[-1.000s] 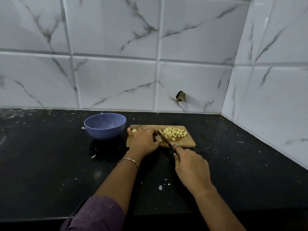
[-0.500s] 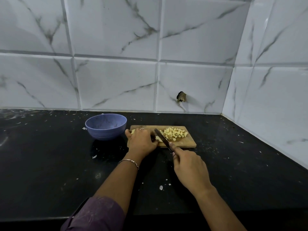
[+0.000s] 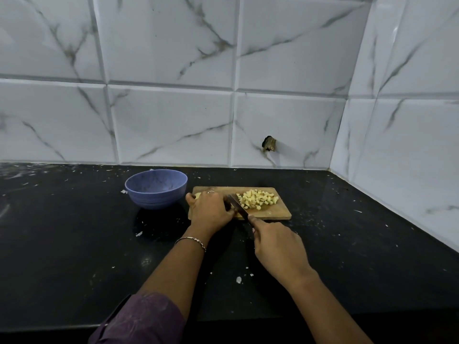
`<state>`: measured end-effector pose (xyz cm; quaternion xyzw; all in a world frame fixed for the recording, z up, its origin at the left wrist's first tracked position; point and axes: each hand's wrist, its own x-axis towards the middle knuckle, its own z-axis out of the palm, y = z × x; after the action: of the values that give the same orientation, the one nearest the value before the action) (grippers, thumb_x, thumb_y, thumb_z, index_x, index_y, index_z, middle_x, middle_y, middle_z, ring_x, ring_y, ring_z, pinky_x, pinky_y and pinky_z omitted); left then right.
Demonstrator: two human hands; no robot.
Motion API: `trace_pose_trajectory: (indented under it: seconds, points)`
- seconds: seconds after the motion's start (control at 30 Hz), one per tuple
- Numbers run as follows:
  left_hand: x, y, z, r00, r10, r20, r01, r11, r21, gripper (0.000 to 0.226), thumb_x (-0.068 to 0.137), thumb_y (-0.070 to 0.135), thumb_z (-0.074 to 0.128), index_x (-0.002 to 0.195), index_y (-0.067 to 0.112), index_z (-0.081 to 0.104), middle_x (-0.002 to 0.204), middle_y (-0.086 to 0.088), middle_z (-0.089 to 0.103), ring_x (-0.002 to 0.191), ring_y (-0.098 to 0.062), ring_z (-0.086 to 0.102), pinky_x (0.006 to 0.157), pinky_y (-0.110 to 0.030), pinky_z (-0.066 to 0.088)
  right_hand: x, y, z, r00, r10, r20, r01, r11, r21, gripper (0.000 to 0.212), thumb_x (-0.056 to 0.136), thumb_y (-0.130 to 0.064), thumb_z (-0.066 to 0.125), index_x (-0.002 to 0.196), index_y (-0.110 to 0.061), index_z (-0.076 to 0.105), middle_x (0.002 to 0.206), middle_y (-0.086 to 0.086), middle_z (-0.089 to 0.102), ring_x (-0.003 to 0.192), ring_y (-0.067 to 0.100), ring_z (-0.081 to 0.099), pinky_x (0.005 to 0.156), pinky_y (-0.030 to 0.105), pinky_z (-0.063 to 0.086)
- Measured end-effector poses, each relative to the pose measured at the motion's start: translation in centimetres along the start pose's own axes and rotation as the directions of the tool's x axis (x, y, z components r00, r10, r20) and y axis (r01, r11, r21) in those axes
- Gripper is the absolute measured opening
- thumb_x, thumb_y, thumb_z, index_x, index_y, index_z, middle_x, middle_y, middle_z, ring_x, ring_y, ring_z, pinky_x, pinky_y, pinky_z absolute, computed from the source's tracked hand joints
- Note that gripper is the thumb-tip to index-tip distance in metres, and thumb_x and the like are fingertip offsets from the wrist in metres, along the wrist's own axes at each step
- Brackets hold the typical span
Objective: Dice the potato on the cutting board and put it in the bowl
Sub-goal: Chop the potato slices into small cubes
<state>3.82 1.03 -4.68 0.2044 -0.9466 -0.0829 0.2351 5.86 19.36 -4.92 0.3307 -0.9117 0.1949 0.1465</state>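
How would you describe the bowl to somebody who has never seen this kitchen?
Find the black countertop under the white marbled wall tiles. A wooden cutting board lies on it, and the bowl stands just left of that board. It is the only round, blue thing there, and its inside looks empty.

Potato piece point(image 3: 198, 195): being mostly covered by left hand point(image 3: 211, 210).
Knife point(image 3: 237, 206): handle being enclosed by right hand point(image 3: 277, 247).
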Motion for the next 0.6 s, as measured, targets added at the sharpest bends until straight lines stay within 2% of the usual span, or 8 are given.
trace_pose_trajectory:
  seconds: [0.17,0.37,0.6]
  points:
    - [0.1,0.0,0.1,1.000,-0.006,0.014,0.006,1.000,0.019,0.030,0.086,0.053,0.056,0.100,0.030,0.071,0.105,0.006,0.068,0.107,-0.017,0.058,0.102,-0.050,0.025,0.6,-0.4,0.2,0.999,-0.028,0.025,0.030,0.996,-0.084,0.052,0.104,-0.022,0.045,0.154,-0.029,0.030,0.108,-0.005,0.065,0.096,0.011,0.061,0.073,0.024,0.042]
    - [0.0,-0.1,0.3,1.000,-0.014,-0.027,0.013,1.000,-0.008,0.027,0.083,0.049,0.055,0.093,0.029,0.071,0.097,0.008,0.069,0.101,-0.017,0.060,0.097,-0.048,0.024,0.6,-0.9,0.8,0.997,-0.064,0.047,0.071,0.986,-0.154,0.055,0.103,-0.020,0.047,0.154,-0.026,0.029,0.104,-0.001,0.061,0.092,0.016,0.060,0.071,0.028,0.044]
    - [-0.1,0.1,0.4,1.000,-0.016,0.025,0.016,1.000,0.000,0.035,0.085,0.053,0.052,0.106,0.029,0.065,0.115,0.004,0.064,0.117,-0.020,0.052,0.103,-0.051,0.023,0.0,-1.0,1.1,0.998,-0.058,-0.001,0.057,0.984,-0.166,0.054,0.104,-0.021,0.046,0.153,-0.031,0.028,0.102,-0.003,0.059,0.084,0.012,0.057,0.070,0.027,0.045]
